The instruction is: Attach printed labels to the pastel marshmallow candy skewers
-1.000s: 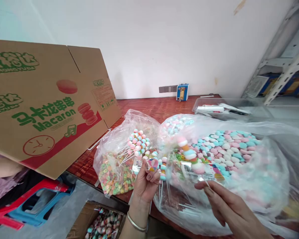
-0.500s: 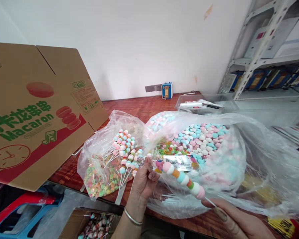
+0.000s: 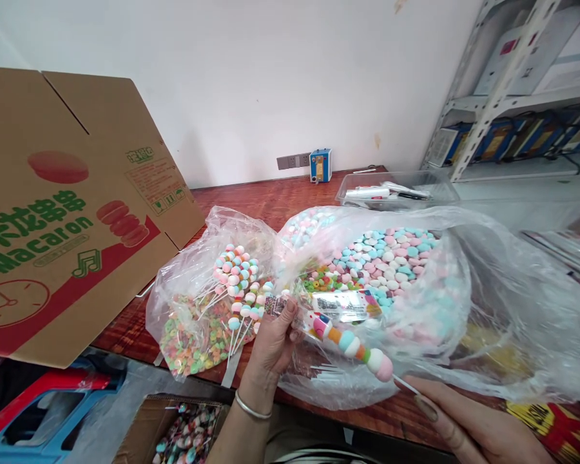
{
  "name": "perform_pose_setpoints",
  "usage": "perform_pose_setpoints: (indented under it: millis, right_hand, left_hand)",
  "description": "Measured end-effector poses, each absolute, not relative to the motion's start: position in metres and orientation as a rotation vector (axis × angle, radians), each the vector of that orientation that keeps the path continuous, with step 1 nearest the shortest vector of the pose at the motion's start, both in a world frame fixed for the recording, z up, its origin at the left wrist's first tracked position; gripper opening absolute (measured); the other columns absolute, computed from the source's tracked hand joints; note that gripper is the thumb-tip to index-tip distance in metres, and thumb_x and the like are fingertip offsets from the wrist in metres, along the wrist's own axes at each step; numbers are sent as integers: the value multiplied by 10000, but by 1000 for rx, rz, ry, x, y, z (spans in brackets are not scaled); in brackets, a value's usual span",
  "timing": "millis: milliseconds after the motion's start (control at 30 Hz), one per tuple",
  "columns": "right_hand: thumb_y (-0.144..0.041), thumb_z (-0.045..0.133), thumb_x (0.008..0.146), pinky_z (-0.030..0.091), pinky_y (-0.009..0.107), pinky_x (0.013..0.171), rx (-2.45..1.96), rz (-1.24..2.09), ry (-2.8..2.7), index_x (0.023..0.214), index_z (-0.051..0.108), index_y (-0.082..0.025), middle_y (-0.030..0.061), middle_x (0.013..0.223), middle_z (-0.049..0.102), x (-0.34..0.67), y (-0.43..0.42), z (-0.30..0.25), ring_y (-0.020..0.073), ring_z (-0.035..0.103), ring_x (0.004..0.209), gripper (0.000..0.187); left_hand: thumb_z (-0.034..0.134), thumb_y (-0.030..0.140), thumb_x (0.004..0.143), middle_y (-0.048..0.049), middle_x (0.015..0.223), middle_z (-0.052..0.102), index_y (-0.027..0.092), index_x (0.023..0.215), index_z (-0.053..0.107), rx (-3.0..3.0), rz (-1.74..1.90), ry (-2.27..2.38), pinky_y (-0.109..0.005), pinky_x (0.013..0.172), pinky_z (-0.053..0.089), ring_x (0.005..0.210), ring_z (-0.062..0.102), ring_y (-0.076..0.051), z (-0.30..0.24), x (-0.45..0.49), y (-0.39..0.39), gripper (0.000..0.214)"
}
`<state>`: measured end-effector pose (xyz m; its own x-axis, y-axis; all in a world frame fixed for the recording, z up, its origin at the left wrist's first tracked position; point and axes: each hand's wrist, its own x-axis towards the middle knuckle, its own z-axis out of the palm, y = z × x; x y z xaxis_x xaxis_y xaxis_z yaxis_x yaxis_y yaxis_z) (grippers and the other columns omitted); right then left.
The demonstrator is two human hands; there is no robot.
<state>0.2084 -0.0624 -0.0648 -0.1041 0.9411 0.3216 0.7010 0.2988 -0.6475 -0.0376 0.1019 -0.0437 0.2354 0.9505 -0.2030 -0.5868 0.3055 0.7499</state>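
Observation:
My left hand [image 3: 276, 338], wearing a silver bangle, pinches a clear printed candy wrapper [image 3: 276, 305] between thumb and fingers. From the right, my right hand [image 3: 473, 415] grips the white stick of a marshmallow skewer [image 3: 352, 345]. Pink, white, blue, orange and green pieces are threaded along it, and its pink tip sits within the wrapper's mouth. Behind the skewer lies a stack of shiny printed wrappers [image 3: 347, 305]. Finished skewers [image 3: 236, 270] rest to the left on a bag of gummy rings [image 3: 193, 332]. Loose marshmallows [image 3: 391, 261] fill a large clear bag beyond my hands.
A Macaron carton [image 3: 111, 148] stands at the left. Below the table edge, an open box [image 3: 145, 419] contains wrapped candies. White sticks [image 3: 331, 372] lie under plastic near the front. A clear tray [image 3: 444, 191] and a small blue machine [image 3: 321, 165] are at the back.
The skewer's pink tip has gone into the wrapper's mouth, with the printed film now over it. The view has shifted slightly, so the scene sits a little higher and further left.

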Motion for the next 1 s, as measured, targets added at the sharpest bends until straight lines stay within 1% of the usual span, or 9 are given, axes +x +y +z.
perform_pose_setpoints:
  millis: [100,200,300,433,500,600,700,867,1000]
  right_hand:
    - [-224,617,851,596,166,732,-1413,423,-1824,1245,645,-337,-3,1105,752,201,-57,-50,219,737,956,411]
    - [-250,596,862,591,171,671,-1400,491,-1722,1120,703,-310,14,1009,772,189,-54,-36,207,753,843,286]
    - [-344,567,901,566,199,620,-1456,717,-1517,1056,714,-279,35,831,743,173,-55,-34,192,712,725,224]
    - [-538,515,918,362,194,400,-1452,1201,-1016,1021,681,-201,-43,515,438,147,-57,-53,105,415,434,390]
    - [-604,501,903,274,189,382,-1347,1343,-764,991,656,-173,-84,506,315,134,-57,-66,76,274,414,466]
    - [-615,538,878,246,189,385,-1250,1386,-636,955,626,-164,-106,504,268,123,-55,-77,64,216,415,465]
    - [-557,538,903,267,193,390,-1345,1231,-822,934,621,-174,-85,509,350,122,-54,-76,77,298,415,393]
    - [-321,539,945,455,201,554,-1538,509,-1339,952,633,-208,5,733,666,133,-51,-72,136,614,607,147]
    - [-230,549,930,462,228,586,-1502,-35,-1576,988,631,-189,23,734,705,140,-46,-77,150,643,580,109]
  left_hand:
    - [845,316,663,61,645,526,151,801,595,620,1157,738,-129,403,337,482,434,-29,-44,-36,102,330]
    - [828,259,689,-1,771,642,137,824,638,609,1186,672,-185,629,508,691,606,-94,-39,-31,101,263]
    - [774,205,741,-61,916,702,132,857,666,511,1126,565,-287,773,549,889,664,-188,-32,-22,98,174]
    - [696,100,785,-29,826,688,131,827,666,289,1120,491,-300,815,557,829,670,-158,-24,-6,95,61]
    - [657,85,818,-13,782,657,123,860,667,225,1135,487,-291,831,557,748,647,-116,-21,1,94,57]
    - [642,88,840,-6,766,621,115,939,664,172,1165,503,-291,824,560,711,617,-97,-21,9,92,105]
    - [662,83,825,-9,762,610,111,862,651,172,1198,548,-328,848,558,727,612,-107,-24,15,91,48]
    - [704,135,807,-13,764,615,121,779,627,225,1193,581,-382,886,548,750,614,-123,-28,21,90,83]
    - [725,162,793,-8,770,613,127,773,623,254,1158,597,-380,862,556,754,614,-128,-28,23,88,109]
